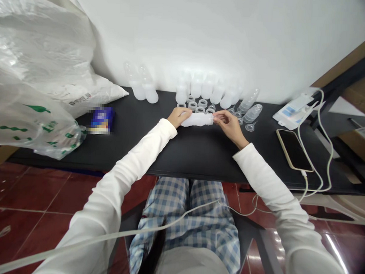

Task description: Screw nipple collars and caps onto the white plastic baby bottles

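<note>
A translucent white plastic bottle (198, 120) lies sideways above the black table (185, 149), held at both ends. My left hand (179, 116) is wrapped round its base end. My right hand (229, 122) pinches at its neck end; whether a small part is between those fingers I cannot make out. Just behind the hands lie several clear rings (198, 105) and small clear funnel-like pieces (250, 126).
A row of white bottles (208, 90) stands along the wall, with two more (144, 89) to the left. Clear caps (251, 107) lie at the right. A phone (293, 149) on a white cable, a white box (292, 111), a blue packet (101, 119) and large plastic bags (37, 88) occupy the table's sides.
</note>
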Demonstrator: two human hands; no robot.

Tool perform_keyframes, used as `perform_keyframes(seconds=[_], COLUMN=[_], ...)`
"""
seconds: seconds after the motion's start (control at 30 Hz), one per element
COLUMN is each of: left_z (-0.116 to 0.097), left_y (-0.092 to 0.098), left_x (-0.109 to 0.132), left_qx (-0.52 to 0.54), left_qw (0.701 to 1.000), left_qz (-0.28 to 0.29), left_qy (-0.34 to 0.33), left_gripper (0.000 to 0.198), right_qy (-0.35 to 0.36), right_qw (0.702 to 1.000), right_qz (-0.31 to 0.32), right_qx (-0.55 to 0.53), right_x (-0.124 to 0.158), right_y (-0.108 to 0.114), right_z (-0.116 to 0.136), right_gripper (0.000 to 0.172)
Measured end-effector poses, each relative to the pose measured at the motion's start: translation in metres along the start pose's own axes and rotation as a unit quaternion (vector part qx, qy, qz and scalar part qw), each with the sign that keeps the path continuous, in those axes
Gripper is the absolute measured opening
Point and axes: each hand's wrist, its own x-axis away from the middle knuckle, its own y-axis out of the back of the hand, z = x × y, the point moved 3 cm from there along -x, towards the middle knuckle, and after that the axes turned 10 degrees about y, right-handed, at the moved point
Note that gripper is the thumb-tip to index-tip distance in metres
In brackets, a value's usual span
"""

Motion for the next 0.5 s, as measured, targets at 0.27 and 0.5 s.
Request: perform_keyframes(seconds=[0.27, 0.5], left_z=[-0.006, -0.007], left_y=[0.001, 0.002], left_x=[0.002, 0.002], left_qx=[-0.026, 0.0], left_qw=[0.998, 1.0], left_qz=[0.002, 0.0], left_qy=[-0.056, -0.023], left_gripper=[0.07, 0.069], right_qy=[0.013, -0.025], right_qw=[0.999, 0.996], right_qz=[0.023, 0.052], right_qx=[-0.027, -0.063], right_x=[0.0, 0.001], right_y=[-0.003, -0.004], right_z=[0.006, 0.011], right_gripper=[0.052, 0.058])
